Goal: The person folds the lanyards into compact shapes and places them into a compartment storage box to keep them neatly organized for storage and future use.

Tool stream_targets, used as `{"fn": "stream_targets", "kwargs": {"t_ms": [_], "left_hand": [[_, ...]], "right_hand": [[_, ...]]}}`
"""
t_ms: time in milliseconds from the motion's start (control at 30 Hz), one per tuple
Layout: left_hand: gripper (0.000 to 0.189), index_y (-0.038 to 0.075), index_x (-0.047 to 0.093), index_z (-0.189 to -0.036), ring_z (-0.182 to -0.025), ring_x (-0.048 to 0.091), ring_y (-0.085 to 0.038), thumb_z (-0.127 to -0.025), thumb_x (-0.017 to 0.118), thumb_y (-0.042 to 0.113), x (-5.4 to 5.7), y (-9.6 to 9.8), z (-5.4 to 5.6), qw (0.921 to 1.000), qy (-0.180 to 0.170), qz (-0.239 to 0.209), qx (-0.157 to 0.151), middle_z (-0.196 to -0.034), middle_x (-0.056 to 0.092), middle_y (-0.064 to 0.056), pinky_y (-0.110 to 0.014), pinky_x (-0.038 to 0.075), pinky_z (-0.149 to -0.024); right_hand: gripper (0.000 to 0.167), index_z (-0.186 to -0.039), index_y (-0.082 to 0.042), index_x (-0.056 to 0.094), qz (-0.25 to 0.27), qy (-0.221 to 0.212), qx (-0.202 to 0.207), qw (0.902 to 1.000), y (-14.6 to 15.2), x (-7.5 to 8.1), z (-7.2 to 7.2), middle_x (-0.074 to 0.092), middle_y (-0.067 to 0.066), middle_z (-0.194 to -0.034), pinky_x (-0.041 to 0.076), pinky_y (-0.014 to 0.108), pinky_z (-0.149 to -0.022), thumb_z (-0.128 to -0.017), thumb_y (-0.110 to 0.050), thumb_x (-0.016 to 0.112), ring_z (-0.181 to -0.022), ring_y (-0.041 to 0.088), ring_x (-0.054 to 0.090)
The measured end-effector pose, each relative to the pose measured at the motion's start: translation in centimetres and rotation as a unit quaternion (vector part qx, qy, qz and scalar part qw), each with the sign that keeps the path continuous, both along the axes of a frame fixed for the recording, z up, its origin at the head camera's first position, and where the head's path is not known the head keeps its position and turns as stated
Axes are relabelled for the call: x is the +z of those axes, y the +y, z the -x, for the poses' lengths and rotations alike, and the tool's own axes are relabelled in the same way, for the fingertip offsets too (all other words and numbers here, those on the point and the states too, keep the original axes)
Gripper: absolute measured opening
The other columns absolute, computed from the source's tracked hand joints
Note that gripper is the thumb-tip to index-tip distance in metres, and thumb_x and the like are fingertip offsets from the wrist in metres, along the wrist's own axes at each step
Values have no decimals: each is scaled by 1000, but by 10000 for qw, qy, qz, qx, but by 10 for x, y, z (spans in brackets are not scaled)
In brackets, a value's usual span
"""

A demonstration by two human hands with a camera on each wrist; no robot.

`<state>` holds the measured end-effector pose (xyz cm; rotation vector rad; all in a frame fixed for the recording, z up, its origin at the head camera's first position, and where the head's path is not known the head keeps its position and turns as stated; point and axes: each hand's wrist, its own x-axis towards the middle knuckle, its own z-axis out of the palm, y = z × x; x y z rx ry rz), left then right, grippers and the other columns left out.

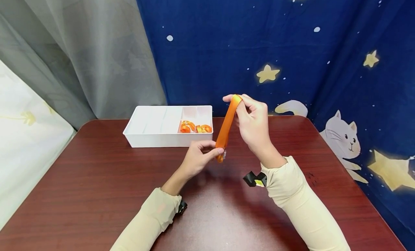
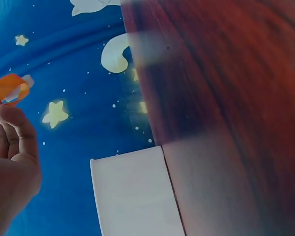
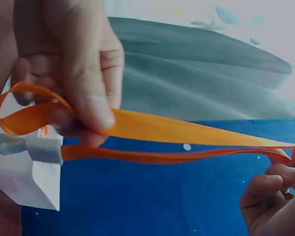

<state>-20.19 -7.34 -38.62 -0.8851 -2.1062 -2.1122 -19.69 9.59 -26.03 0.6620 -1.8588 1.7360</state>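
Observation:
An orange lanyard (image 1: 227, 124) is stretched in a doubled strip between my two hands, above the table. My left hand (image 1: 196, 158) pinches its lower end between thumb and fingers, seen large in the right wrist view. A small loop of strap and a white plastic clip (image 3: 44, 150) stick out beside that pinch. My right hand (image 1: 254, 123) holds the upper end, where the strap folds over near the thumb and index finger. In the left wrist view, my left hand (image 2: 13, 157) is at the left edge with the orange loop (image 2: 10, 88) above its fingers.
A white divided box (image 1: 168, 140) stands at the table's back edge, left of the lanyard. Orange coiled straps (image 1: 187, 127) lie in two of its right-hand compartments. Blue and grey curtains (image 1: 107, 56) hang behind the dark red table (image 1: 97, 186).

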Motion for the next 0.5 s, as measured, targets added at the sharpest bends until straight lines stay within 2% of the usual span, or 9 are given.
{"fn": "stream_targets", "kwargs": {"t_ms": [100, 300, 433, 500], "left_hand": [[6, -8, 73, -92, -75, 65, -21, -90, 68, -6, 1, 2, 0, 9999, 135, -55, -51, -89, 70, -21, -24, 55, -69], [6, -7, 76, -91, -109, 60, -23, -86, 72, -6, 4, 3, 1, 9994, 273, 177, 121, -122, 62, -17, -24, 56, -76], [4, -2, 77, -89, -91, 66, -20, -86, 75, 0, 6, 2, 0, 9985, 236, 493, 105, -130, 62, -12, -28, 54, -63], [4, 0, 77, -88, -89, 66, -19, -86, 76, 2, 6, 3, 1, 9982, 256, 534, 41, -129, 63, -11, -28, 52, -59]], "right_hand": [[29, -103, 2, 74, 11, 29, 5, 10000, 2, 3, 0, 43, 6, -68, 30, 24, -42, -105, -14, 50, -45, 18, 33], [31, -106, 2, 73, 134, -315, 202, 9992, 2, 6, -2, 37, 4, -61, 29, 23, -40, -105, -20, 51, -42, 17, 32], [32, -107, 1, 73, 234, -554, 368, 9975, 3, 8, -3, 34, 3, -56, 29, 22, -40, -105, -22, 51, -42, 18, 30], [32, -107, 1, 73, 242, -603, 415, 9970, 3, 9, -3, 35, 3, -56, 29, 23, -40, -105, -22, 51, -42, 18, 30]]}}
